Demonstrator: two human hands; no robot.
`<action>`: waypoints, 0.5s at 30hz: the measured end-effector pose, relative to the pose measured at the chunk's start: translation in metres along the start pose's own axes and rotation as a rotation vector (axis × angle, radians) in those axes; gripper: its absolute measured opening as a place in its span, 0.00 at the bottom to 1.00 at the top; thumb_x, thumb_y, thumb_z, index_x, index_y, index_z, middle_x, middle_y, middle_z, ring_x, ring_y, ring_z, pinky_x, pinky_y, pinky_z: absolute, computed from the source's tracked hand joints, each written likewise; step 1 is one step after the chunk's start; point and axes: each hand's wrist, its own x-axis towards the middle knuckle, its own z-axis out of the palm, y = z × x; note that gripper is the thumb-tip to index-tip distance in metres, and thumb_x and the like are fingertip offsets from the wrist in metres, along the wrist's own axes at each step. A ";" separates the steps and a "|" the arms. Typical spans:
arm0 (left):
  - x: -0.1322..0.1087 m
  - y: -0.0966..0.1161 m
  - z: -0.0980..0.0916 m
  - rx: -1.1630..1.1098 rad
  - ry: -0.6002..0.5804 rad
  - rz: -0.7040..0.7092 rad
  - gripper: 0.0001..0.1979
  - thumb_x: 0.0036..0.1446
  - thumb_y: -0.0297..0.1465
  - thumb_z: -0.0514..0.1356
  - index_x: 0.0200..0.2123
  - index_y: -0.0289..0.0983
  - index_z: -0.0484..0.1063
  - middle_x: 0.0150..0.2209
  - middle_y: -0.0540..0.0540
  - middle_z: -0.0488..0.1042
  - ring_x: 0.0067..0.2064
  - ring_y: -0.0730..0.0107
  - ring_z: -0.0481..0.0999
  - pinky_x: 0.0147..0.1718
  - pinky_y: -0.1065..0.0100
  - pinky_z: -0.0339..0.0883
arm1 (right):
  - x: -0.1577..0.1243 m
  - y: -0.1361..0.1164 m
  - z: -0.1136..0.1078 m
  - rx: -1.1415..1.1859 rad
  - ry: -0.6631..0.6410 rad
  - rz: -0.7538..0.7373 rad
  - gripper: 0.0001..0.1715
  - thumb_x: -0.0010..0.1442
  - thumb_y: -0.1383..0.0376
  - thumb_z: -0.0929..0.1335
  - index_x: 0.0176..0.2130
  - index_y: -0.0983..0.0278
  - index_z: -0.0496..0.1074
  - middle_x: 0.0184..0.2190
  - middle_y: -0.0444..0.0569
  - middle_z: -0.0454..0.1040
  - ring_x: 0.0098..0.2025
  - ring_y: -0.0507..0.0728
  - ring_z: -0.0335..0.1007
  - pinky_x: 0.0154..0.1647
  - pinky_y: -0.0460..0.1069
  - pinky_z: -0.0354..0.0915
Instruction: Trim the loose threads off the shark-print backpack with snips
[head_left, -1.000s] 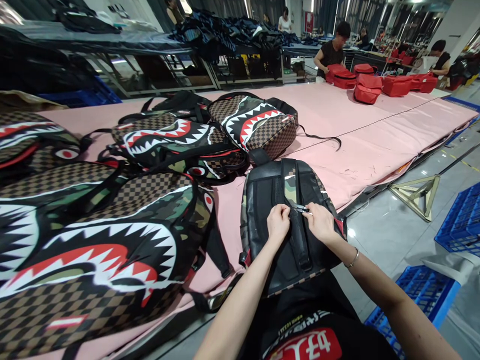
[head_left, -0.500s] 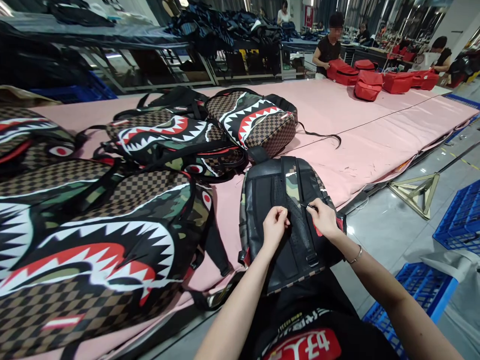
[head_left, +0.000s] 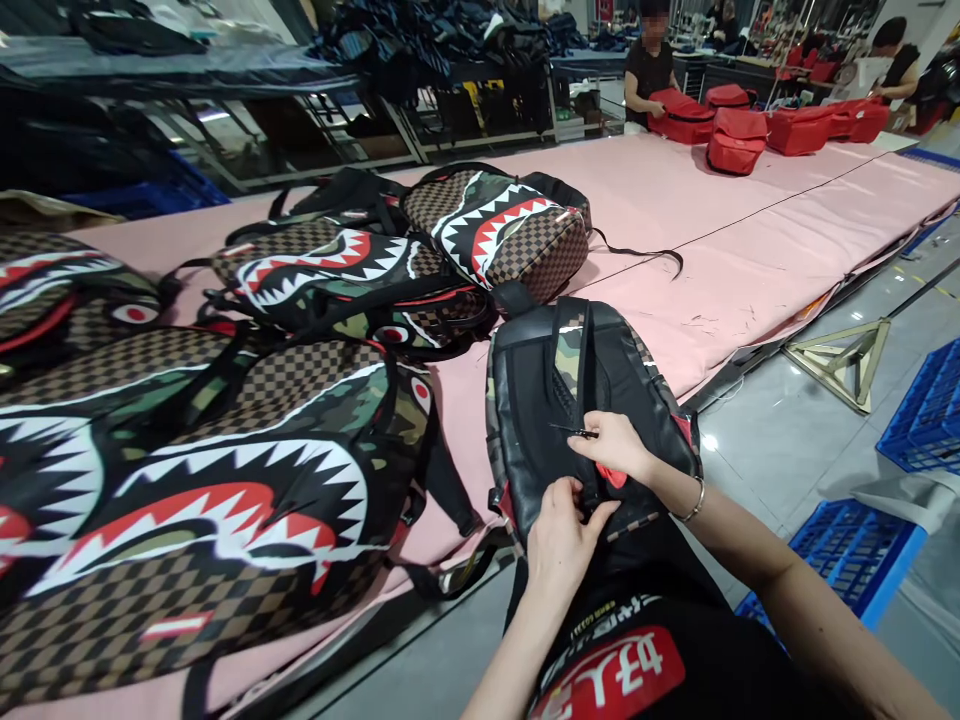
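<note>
A black backpack lies back side up at the table's near edge, in front of my body. Across its middle runs a shoulder strap with a camouflage patch. My right hand is closed round scissors with red handles; their dark blades point left over the strap. Lower down, my left hand has its fingers and thumb bent round the strap's lower end, close to the bag's bottom edge. Part of the strap is hidden beneath both hands.
Several checkered backpacks with shark-mouth prints cover the left of the pink-covered table. Red bags stand at its far end beside a co-worker. Blue crates and a metal stand are on the floor at right.
My left hand has moved down to the strap's lower end. My right hand with the scissors has shifted left and slightly down, and the strap has swung a little left.
</note>
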 end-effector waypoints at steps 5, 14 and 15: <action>0.005 -0.007 -0.014 -0.439 -0.119 -0.140 0.15 0.43 0.37 0.61 0.35 0.36 0.71 0.29 0.46 0.71 0.27 0.66 0.70 0.33 0.62 0.67 | -0.006 -0.003 0.000 0.025 0.006 -0.015 0.16 0.53 0.55 0.66 0.23 0.62 0.60 0.18 0.38 0.61 0.22 0.50 0.57 0.24 0.44 0.50; 0.002 -0.001 -0.037 -1.328 -0.260 -0.440 0.16 0.40 0.30 0.66 0.36 0.32 0.74 0.32 0.42 0.77 0.26 0.71 0.73 0.26 0.71 0.68 | -0.061 0.022 -0.022 0.248 0.275 -0.324 0.08 0.59 0.64 0.62 0.40 0.62 0.66 0.34 0.47 0.72 0.36 0.54 0.69 0.38 0.49 0.64; 0.002 0.002 -0.037 -1.360 -0.254 -0.449 0.16 0.40 0.29 0.66 0.36 0.31 0.75 0.33 0.42 0.77 0.26 0.72 0.72 0.25 0.72 0.68 | -0.068 0.025 -0.023 0.220 0.288 -0.378 0.07 0.59 0.65 0.63 0.40 0.62 0.67 0.33 0.48 0.72 0.36 0.55 0.69 0.38 0.49 0.64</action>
